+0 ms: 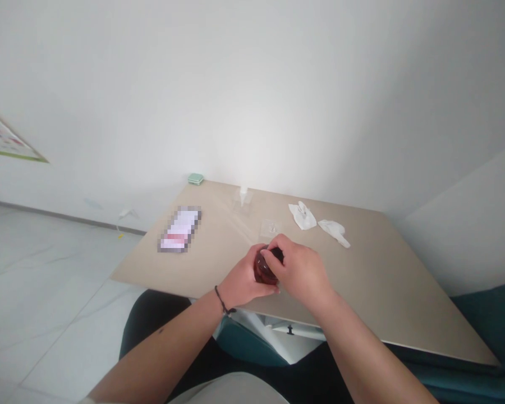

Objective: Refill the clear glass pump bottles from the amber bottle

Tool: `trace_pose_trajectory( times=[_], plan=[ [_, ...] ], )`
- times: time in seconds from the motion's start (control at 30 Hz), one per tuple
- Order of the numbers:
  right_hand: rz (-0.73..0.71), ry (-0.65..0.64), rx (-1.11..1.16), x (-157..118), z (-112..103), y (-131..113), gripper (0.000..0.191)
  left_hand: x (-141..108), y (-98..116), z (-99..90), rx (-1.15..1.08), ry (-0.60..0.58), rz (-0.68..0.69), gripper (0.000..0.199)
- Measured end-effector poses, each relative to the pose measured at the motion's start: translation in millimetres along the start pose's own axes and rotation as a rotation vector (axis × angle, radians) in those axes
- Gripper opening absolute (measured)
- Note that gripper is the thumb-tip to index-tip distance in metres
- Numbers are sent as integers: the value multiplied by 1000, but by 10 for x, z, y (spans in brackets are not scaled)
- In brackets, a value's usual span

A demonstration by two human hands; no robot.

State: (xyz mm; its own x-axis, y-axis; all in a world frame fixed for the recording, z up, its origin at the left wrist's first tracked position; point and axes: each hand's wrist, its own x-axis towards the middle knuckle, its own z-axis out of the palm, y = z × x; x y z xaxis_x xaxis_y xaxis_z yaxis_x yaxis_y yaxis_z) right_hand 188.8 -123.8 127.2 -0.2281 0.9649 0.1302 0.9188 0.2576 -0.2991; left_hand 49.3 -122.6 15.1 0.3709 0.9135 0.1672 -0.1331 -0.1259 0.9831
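Note:
A dark red, glossy round jar (264, 270) is held just above the table's front edge. My left hand (246, 279) wraps round its left side and base, with a dark cord on the wrist. From the right, my right hand (297, 267) has its fingers curled on the top of the jar, hiding much of it. Just beyond my hands lies a small clear plastic packet (270, 228). A white-tipped nozzle or small bottle (243, 196) stands farther back on a clear piece.
On the beige table (374, 280) lie a blurred-out phone (180, 229) at the left, a green pad (196, 179) at the back left corner, and two crumpled white tissues (303, 215) (334, 232) at the back right. A wall rises behind.

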Motion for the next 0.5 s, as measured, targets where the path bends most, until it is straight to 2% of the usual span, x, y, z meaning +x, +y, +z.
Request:
trace_pose_trajectory(
  times=[0.2, 0.27, 0.4, 0.5],
  plan=[
    [-279, -88, 30, 27, -106, 122, 12, -3, 1, 19, -122, -41, -17, 78],
    [-257, -88, 17, 17, -108, 142, 14, -1, -15, 29, -164, -50, -34, 78],
    [-85, -63, 55, -27, -62, 134, 23, 1, -30, 40, -225, -70, -39, 82],
    [-82, -20, 172, -56, -24, 142, 26, -3, -4, 41, -218, -79, -6, 81]
  ],
)
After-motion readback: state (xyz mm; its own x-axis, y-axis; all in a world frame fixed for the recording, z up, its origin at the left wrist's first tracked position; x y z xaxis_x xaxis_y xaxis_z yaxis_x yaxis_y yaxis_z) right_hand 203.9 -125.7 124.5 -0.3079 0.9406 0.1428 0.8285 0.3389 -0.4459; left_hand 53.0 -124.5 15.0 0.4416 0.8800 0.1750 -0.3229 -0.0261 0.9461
